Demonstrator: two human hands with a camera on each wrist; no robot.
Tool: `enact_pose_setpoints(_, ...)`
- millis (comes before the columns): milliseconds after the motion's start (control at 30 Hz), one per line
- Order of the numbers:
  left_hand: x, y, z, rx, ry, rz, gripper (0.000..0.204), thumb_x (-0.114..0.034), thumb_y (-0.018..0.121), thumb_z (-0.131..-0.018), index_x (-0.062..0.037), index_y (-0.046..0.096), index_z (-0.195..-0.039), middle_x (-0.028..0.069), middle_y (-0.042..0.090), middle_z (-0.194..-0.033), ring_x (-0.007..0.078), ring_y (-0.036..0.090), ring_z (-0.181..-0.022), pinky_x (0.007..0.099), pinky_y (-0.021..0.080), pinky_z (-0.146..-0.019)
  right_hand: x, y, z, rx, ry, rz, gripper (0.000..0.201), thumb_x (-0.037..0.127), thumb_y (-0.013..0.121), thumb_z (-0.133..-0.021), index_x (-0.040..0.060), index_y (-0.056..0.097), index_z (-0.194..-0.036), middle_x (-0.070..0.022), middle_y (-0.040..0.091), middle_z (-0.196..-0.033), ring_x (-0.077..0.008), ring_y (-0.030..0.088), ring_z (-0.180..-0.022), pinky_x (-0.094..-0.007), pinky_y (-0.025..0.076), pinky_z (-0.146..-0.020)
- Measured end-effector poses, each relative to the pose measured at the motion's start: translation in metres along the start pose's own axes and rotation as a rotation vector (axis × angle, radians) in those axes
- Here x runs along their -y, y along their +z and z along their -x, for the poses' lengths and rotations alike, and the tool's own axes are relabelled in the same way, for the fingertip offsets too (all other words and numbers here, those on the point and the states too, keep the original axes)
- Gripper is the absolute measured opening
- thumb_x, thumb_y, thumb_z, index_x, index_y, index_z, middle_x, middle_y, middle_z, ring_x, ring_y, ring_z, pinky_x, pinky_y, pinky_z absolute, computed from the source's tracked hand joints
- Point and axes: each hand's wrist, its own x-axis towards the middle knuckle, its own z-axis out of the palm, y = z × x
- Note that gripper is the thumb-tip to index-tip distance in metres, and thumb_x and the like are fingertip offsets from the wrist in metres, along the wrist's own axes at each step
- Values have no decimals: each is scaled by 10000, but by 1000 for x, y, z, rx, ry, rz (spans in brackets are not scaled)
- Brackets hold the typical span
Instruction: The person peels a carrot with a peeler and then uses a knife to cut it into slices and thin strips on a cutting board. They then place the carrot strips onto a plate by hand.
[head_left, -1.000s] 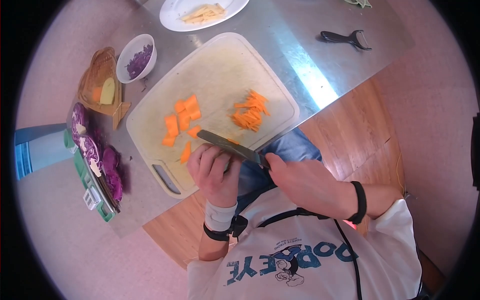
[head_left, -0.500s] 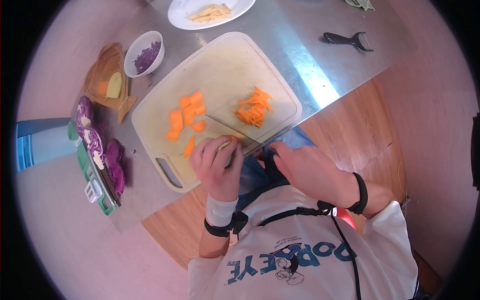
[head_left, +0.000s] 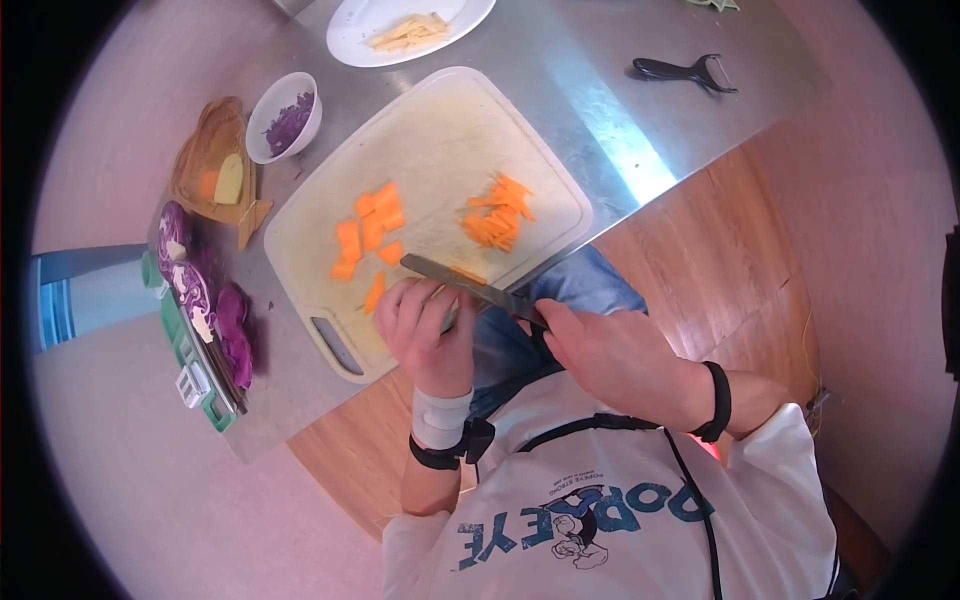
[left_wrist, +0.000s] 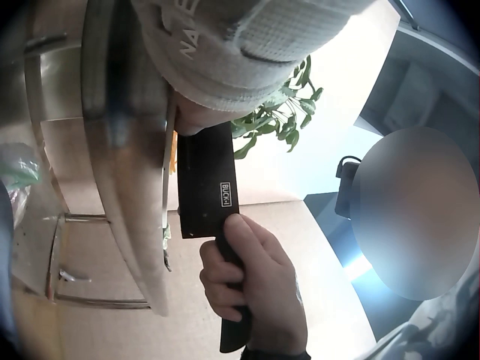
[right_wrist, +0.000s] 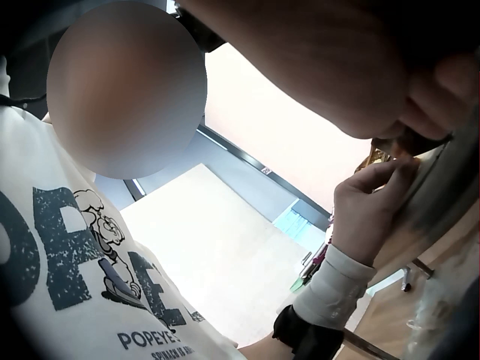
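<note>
My right hand [head_left: 625,360] grips the black handle of a cleaver [head_left: 470,285]. In the left wrist view the cleaver [left_wrist: 208,180] shows a broad dark blade, with the right hand [left_wrist: 262,285] round its handle. The left hand [head_left: 425,335] has bent fingers and pinches a carrot piece at the near edge of the cutting board [head_left: 450,120], right beside the blade. That piece is mostly hidden. Orange carrot slices [head_left: 370,225] lie on the board's left half, and a heap of carrot strips [head_left: 497,215] lies on its right.
A white plate [head_left: 345,40] with pale strips and a bowl [head_left: 312,120] of shredded purple cabbage stand beyond the board. To the left are a wicker basket [head_left: 190,165], cut purple cabbage [head_left: 232,335] and a green-edged slicer [head_left: 180,335]. A black peeler [head_left: 665,70] lies far right.
The cleaver first stood edge-on beside the left fingers half a second ago; now its flat side shows, tilted. Both hands stay near the same spot. The view has shifted slightly.
</note>
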Motion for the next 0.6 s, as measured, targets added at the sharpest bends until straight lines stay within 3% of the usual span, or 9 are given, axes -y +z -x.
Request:
enact_pose_setpoints(33, 0, 0, 0, -4, 0, -1, 288, 2, 882, -685, -83, 757, -930, 30, 724, -1040, 296, 642, -1074, 422, 461, -968, 0, 0, 1, -3, 6, -3, 153, 117, 613, -984, -2, 523, -1018, -135, 626, -591, -334, 669, -519, -423, 507, -442)
enact_pose_setpoints(100, -1, 0, 1, 3, 0, -4, 290, 6, 882, -683, -80, 755, -930, 34, 723, -1040, 298, 642, -1076, 424, 462, -969, -1, -1, 1, 178, 100, -16, 325, 221, 629, -1036, 0, 602, -1272, -157, 715, -775, -358, 691, -619, -445, 539, -534)
enact_pose_setpoints(600, -3, -4, -1, 48, -50, -1, 292, 60, 858, -662, -42, 746, -912, 62, 724, -1030, 310, 646, -1086, 421, 485, -975, -2, -6, -3, 234, 96, -54, 321, 184, 611, -1033, -52, 597, -1250, -183, 706, -744, -371, 693, -601, -447, 546, -522)
